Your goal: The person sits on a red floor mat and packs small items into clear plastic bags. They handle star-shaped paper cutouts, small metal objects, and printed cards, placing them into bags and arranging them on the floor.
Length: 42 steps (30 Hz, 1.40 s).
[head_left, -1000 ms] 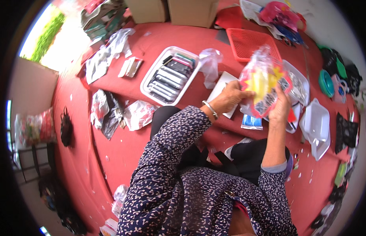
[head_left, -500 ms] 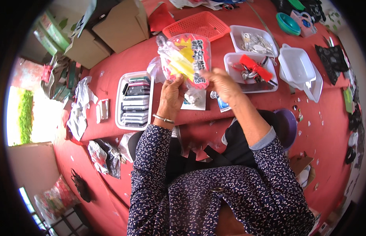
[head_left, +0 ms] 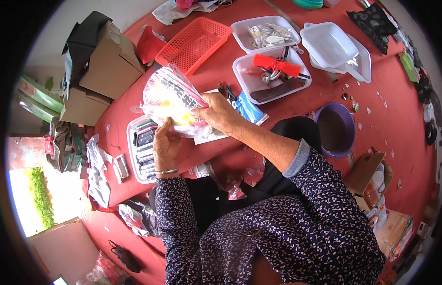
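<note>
Both hands hold a clear plastic bag with yellow and dark items inside, above the red table. My left hand grips its lower edge from below; a metal bangle circles that wrist. My right hand pinches the bag's right side. Under the bag lies a white tray of dark flat pieces, partly hidden by the bag and my left hand. A blue packet and a white sheet lie just beyond my right hand.
An orange mesh basket sits beyond the bag. White tubs hold red and black parts and pale parts; stacked white tubs stand to the right. A purple bowl is near my right elbow. Cardboard boxes are at left.
The view has swung, so the table's things shifted across the picture. The bag has come down and closer to me, still held in both hands.
</note>
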{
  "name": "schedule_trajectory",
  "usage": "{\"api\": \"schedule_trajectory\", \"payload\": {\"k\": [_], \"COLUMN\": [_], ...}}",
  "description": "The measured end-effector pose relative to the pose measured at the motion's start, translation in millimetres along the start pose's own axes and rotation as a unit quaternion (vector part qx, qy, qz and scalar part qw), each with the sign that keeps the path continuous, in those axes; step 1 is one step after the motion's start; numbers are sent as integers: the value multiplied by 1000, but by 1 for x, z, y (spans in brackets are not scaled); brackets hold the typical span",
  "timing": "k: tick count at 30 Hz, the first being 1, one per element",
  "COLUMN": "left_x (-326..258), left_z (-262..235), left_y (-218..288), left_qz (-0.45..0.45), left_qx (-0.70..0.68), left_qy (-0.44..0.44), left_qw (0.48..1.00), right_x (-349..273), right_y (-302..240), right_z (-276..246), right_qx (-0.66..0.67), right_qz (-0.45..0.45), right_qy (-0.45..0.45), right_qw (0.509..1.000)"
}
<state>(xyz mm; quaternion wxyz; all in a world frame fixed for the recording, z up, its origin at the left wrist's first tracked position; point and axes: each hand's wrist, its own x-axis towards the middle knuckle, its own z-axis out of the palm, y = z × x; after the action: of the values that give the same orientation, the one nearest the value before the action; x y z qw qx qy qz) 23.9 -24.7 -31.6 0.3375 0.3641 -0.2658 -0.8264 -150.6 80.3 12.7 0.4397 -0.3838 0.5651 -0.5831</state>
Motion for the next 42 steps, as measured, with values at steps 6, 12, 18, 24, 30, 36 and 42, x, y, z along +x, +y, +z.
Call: {"api": "schedule_trajectory", "payload": {"k": [6, 12, 18, 24, 30, 36, 42], "left_x": [-20, -20, -63, -162, -186, -122, -63], "left_z": [40, 23, -28, -56, -131, -146, -149], "left_y": [-2, 3, 67, 128, 89, 4, -15], "left_qz": [-5, 75, 220, 388, 307, 275, 216], "left_qx": [-67, 7, -43, -31, 57, -266, -412], "left_qy": [2, 10, 115, 163, 137, 252, 270], "left_qw": [998, 997, 968, 907, 940, 889, 843], "right_x": [0, -2, 6, 7, 8, 13, 14], "right_y": [2, -13, -27, -19, -19, -7, -5], "right_z": [-11, -8, -38, -61, -48, -46, -45], "right_qx": [35, 266, 249, 314, 305, 276, 263], "right_qz": [-2, 100, 66, 120, 137, 161, 174], "right_qy": [-30, 4, 66, 50, -38, -59, -53], "right_qw": [999, 959, 964, 941, 942, 946, 948]}}
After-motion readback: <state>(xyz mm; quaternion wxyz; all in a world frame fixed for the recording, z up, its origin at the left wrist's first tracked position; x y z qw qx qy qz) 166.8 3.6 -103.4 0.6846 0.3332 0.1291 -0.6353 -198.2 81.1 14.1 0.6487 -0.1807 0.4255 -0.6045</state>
